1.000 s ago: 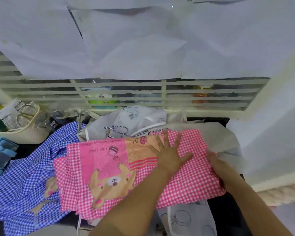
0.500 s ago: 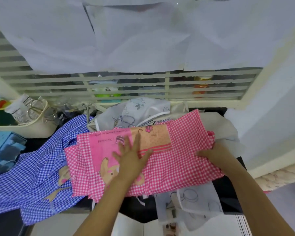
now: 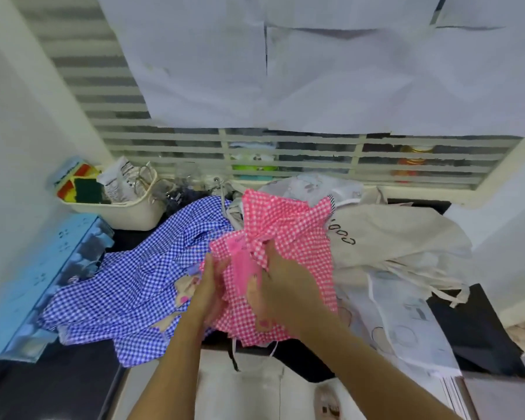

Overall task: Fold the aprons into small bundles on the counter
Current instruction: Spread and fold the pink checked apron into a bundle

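A pink checked apron is bunched up in the middle of the black counter. My left hand grips its left side and my right hand grips it just to the right, the two hands close together with cloth pressed between them. The apron's far half stands up loosely behind my hands. A blue checked apron lies spread to the left, partly under the pink one. A beige apron and a white printed apron lie to the right.
A cream basket with sponges and packets stands at the back left. A light blue rack sits along the left wall. A louvred window covered by white sheets runs behind the counter. Another grey printed cloth lies at the back.
The pink apron lay flat under my spread left hand; now both hands have come together and gathered it into a bunch. The camera has tilted and shifted right.
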Available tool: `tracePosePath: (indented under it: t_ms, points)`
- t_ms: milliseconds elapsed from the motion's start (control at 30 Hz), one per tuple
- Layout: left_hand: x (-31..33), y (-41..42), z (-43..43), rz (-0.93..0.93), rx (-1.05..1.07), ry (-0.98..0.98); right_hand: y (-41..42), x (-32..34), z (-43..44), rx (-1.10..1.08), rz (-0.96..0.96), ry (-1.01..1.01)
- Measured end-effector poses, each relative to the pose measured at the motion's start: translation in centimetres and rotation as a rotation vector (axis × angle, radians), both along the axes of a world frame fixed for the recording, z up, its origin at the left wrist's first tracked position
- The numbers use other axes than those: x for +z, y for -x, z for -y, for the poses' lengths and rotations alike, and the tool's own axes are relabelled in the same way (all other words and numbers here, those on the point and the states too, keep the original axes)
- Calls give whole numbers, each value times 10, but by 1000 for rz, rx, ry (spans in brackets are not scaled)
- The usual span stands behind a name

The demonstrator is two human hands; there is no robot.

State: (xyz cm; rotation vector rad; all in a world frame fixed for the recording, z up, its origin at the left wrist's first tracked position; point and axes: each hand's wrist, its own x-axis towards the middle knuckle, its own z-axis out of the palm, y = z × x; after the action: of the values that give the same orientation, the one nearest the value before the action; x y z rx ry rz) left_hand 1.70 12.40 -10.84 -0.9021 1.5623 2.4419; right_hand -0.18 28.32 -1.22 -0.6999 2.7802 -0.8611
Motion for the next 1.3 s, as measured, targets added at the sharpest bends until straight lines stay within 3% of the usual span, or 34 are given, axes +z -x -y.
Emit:
tracePosePath:
  t_ms: [133, 267, 367, 500, 633, 667, 767, 900, 1000, 1133, 1300]
  points:
    - [-8, -12, 32, 35, 8, -66, -21, -76, 69, 217, 159, -313]
    - [-13, -19, 38, 91, -97, 362, -28, -111, 72, 386, 297, -320]
    - [-19, -20, 41, 140, -64, 622, -18, -112, 60, 361, 161, -131]
    - [-6, -3, 39, -30, 57, 831, 18, -108, 32, 205, -124, 22]
    - [-6, 20, 48, -20, 65, 773, 44, -117, -16, 119, -276, -20]
    - [-7, 22, 49, 5, 68, 761, 43, -121, -29, 37, -240, 30]
    - [-21, 23, 50, 74, 119, 789, 35, -123, -59, -225, 130, 293]
    - [-42, 2, 57, 224, 139, 548, 36, -130, -69, -241, 334, 306]
    - [-36, -9, 63, 359, -72, 443, 46, -126, -56, -290, 458, 439]
    - [-29, -13, 71, 290, -326, 240, 59, -108, -36, -263, 827, 545]
    - [-25, -22, 66, 237, -346, 74, 69, -87, -30, -256, 1078, 634]
